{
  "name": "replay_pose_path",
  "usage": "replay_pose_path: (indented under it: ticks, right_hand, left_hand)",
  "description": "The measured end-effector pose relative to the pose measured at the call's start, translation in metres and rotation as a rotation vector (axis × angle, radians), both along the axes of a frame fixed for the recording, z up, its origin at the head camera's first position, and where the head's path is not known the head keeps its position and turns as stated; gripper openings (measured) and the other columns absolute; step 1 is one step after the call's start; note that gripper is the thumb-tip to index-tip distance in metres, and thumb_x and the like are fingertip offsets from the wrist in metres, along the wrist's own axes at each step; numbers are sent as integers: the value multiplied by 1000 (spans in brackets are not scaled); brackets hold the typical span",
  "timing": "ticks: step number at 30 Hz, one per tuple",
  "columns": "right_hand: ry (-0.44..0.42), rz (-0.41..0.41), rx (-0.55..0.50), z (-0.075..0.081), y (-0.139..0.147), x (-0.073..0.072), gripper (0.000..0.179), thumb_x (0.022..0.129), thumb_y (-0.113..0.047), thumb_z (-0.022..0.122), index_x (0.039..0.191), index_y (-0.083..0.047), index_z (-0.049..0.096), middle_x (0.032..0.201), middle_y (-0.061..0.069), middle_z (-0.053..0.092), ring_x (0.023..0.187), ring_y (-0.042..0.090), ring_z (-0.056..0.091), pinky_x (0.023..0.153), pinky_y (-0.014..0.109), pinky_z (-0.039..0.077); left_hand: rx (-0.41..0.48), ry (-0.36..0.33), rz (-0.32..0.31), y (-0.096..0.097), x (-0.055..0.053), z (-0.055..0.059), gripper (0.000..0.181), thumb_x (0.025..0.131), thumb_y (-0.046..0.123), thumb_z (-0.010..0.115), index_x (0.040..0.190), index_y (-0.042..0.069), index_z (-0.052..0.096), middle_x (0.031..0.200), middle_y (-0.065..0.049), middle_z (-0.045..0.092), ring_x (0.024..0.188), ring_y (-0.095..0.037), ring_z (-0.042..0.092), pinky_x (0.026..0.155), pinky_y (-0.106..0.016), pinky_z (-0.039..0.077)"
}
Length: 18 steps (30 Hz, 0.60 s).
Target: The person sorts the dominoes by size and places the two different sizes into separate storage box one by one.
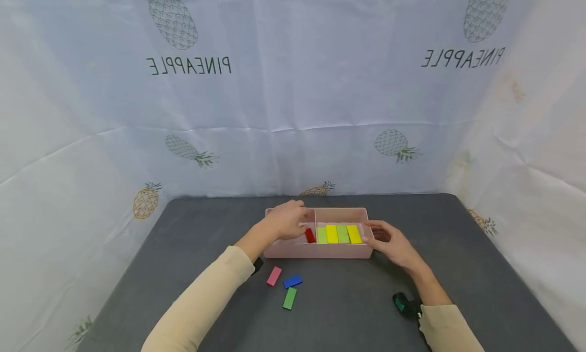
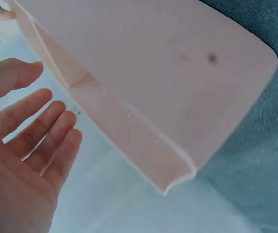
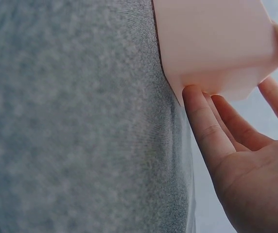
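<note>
Over the left compartment of the pink tray (image 1: 320,251), the left hand (image 1: 287,221) hangs with fingers relaxed and loosely bent, gripping nothing; the left wrist view shows its palm open beside the tray's outer wall (image 2: 144,102). Just beside its fingertips a red block (image 1: 310,235) lies tilted against the divider. Right hand (image 1: 392,244) rests at the tray's right end, thumb on the near corner and fingers along the end wall, steadying it; fingers mostly straight, confirmed in the right wrist view (image 3: 241,150).

Right compartment: four blocks side by side, touching — light green (image 1: 322,235), yellow (image 1: 331,233), light green (image 1: 343,234), yellow (image 1: 354,234).

Tray sits mid-table on a dark grey mat (image 1: 458,270). Near the left forearm, in front of the tray, three loose blocks: pink (image 1: 274,275), blue (image 1: 293,281), green (image 1: 289,298); well apart from the tray, near each other.

Backdrop: pale sheet printed with pineapples; the word "PINEAPPLE" (image 1: 188,65) appears twice, mirrored, upper left and upper right (image 1: 462,58). Each wrist carries a dark strapped device (image 1: 405,304). No brand marks readable on the tray.
</note>
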State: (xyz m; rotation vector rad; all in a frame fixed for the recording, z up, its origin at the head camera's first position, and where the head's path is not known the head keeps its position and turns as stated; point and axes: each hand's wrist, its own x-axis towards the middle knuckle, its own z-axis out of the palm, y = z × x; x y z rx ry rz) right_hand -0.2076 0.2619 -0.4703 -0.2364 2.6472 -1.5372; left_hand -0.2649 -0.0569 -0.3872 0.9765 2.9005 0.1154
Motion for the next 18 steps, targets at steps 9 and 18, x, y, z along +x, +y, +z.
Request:
replay_pose_path:
  ticks: [9, 18]
  right_hand:
    - [14, 7, 8, 0, 2, -1, 60, 97, -33, 71, 146, -6, 49, 144, 24, 50, 122, 41, 54, 94, 50, 50]
    - [4, 12, 6, 0, 2, -1, 61, 97, -36, 70, 147, -8, 49, 145, 23, 49, 124, 41, 53, 94, 50, 50]
  left_hand:
    - [-22, 72, -57, -7, 16, 12, 33, 95, 30, 69, 124, 14, 70, 106, -2, 61, 95, -18, 55, 83, -33, 53]
    - [7, 103, -145, -21, 37, 18, 30, 94, 27, 69, 121, 14, 71, 119, -3, 66, 107, -21, 61, 96, -37, 52]
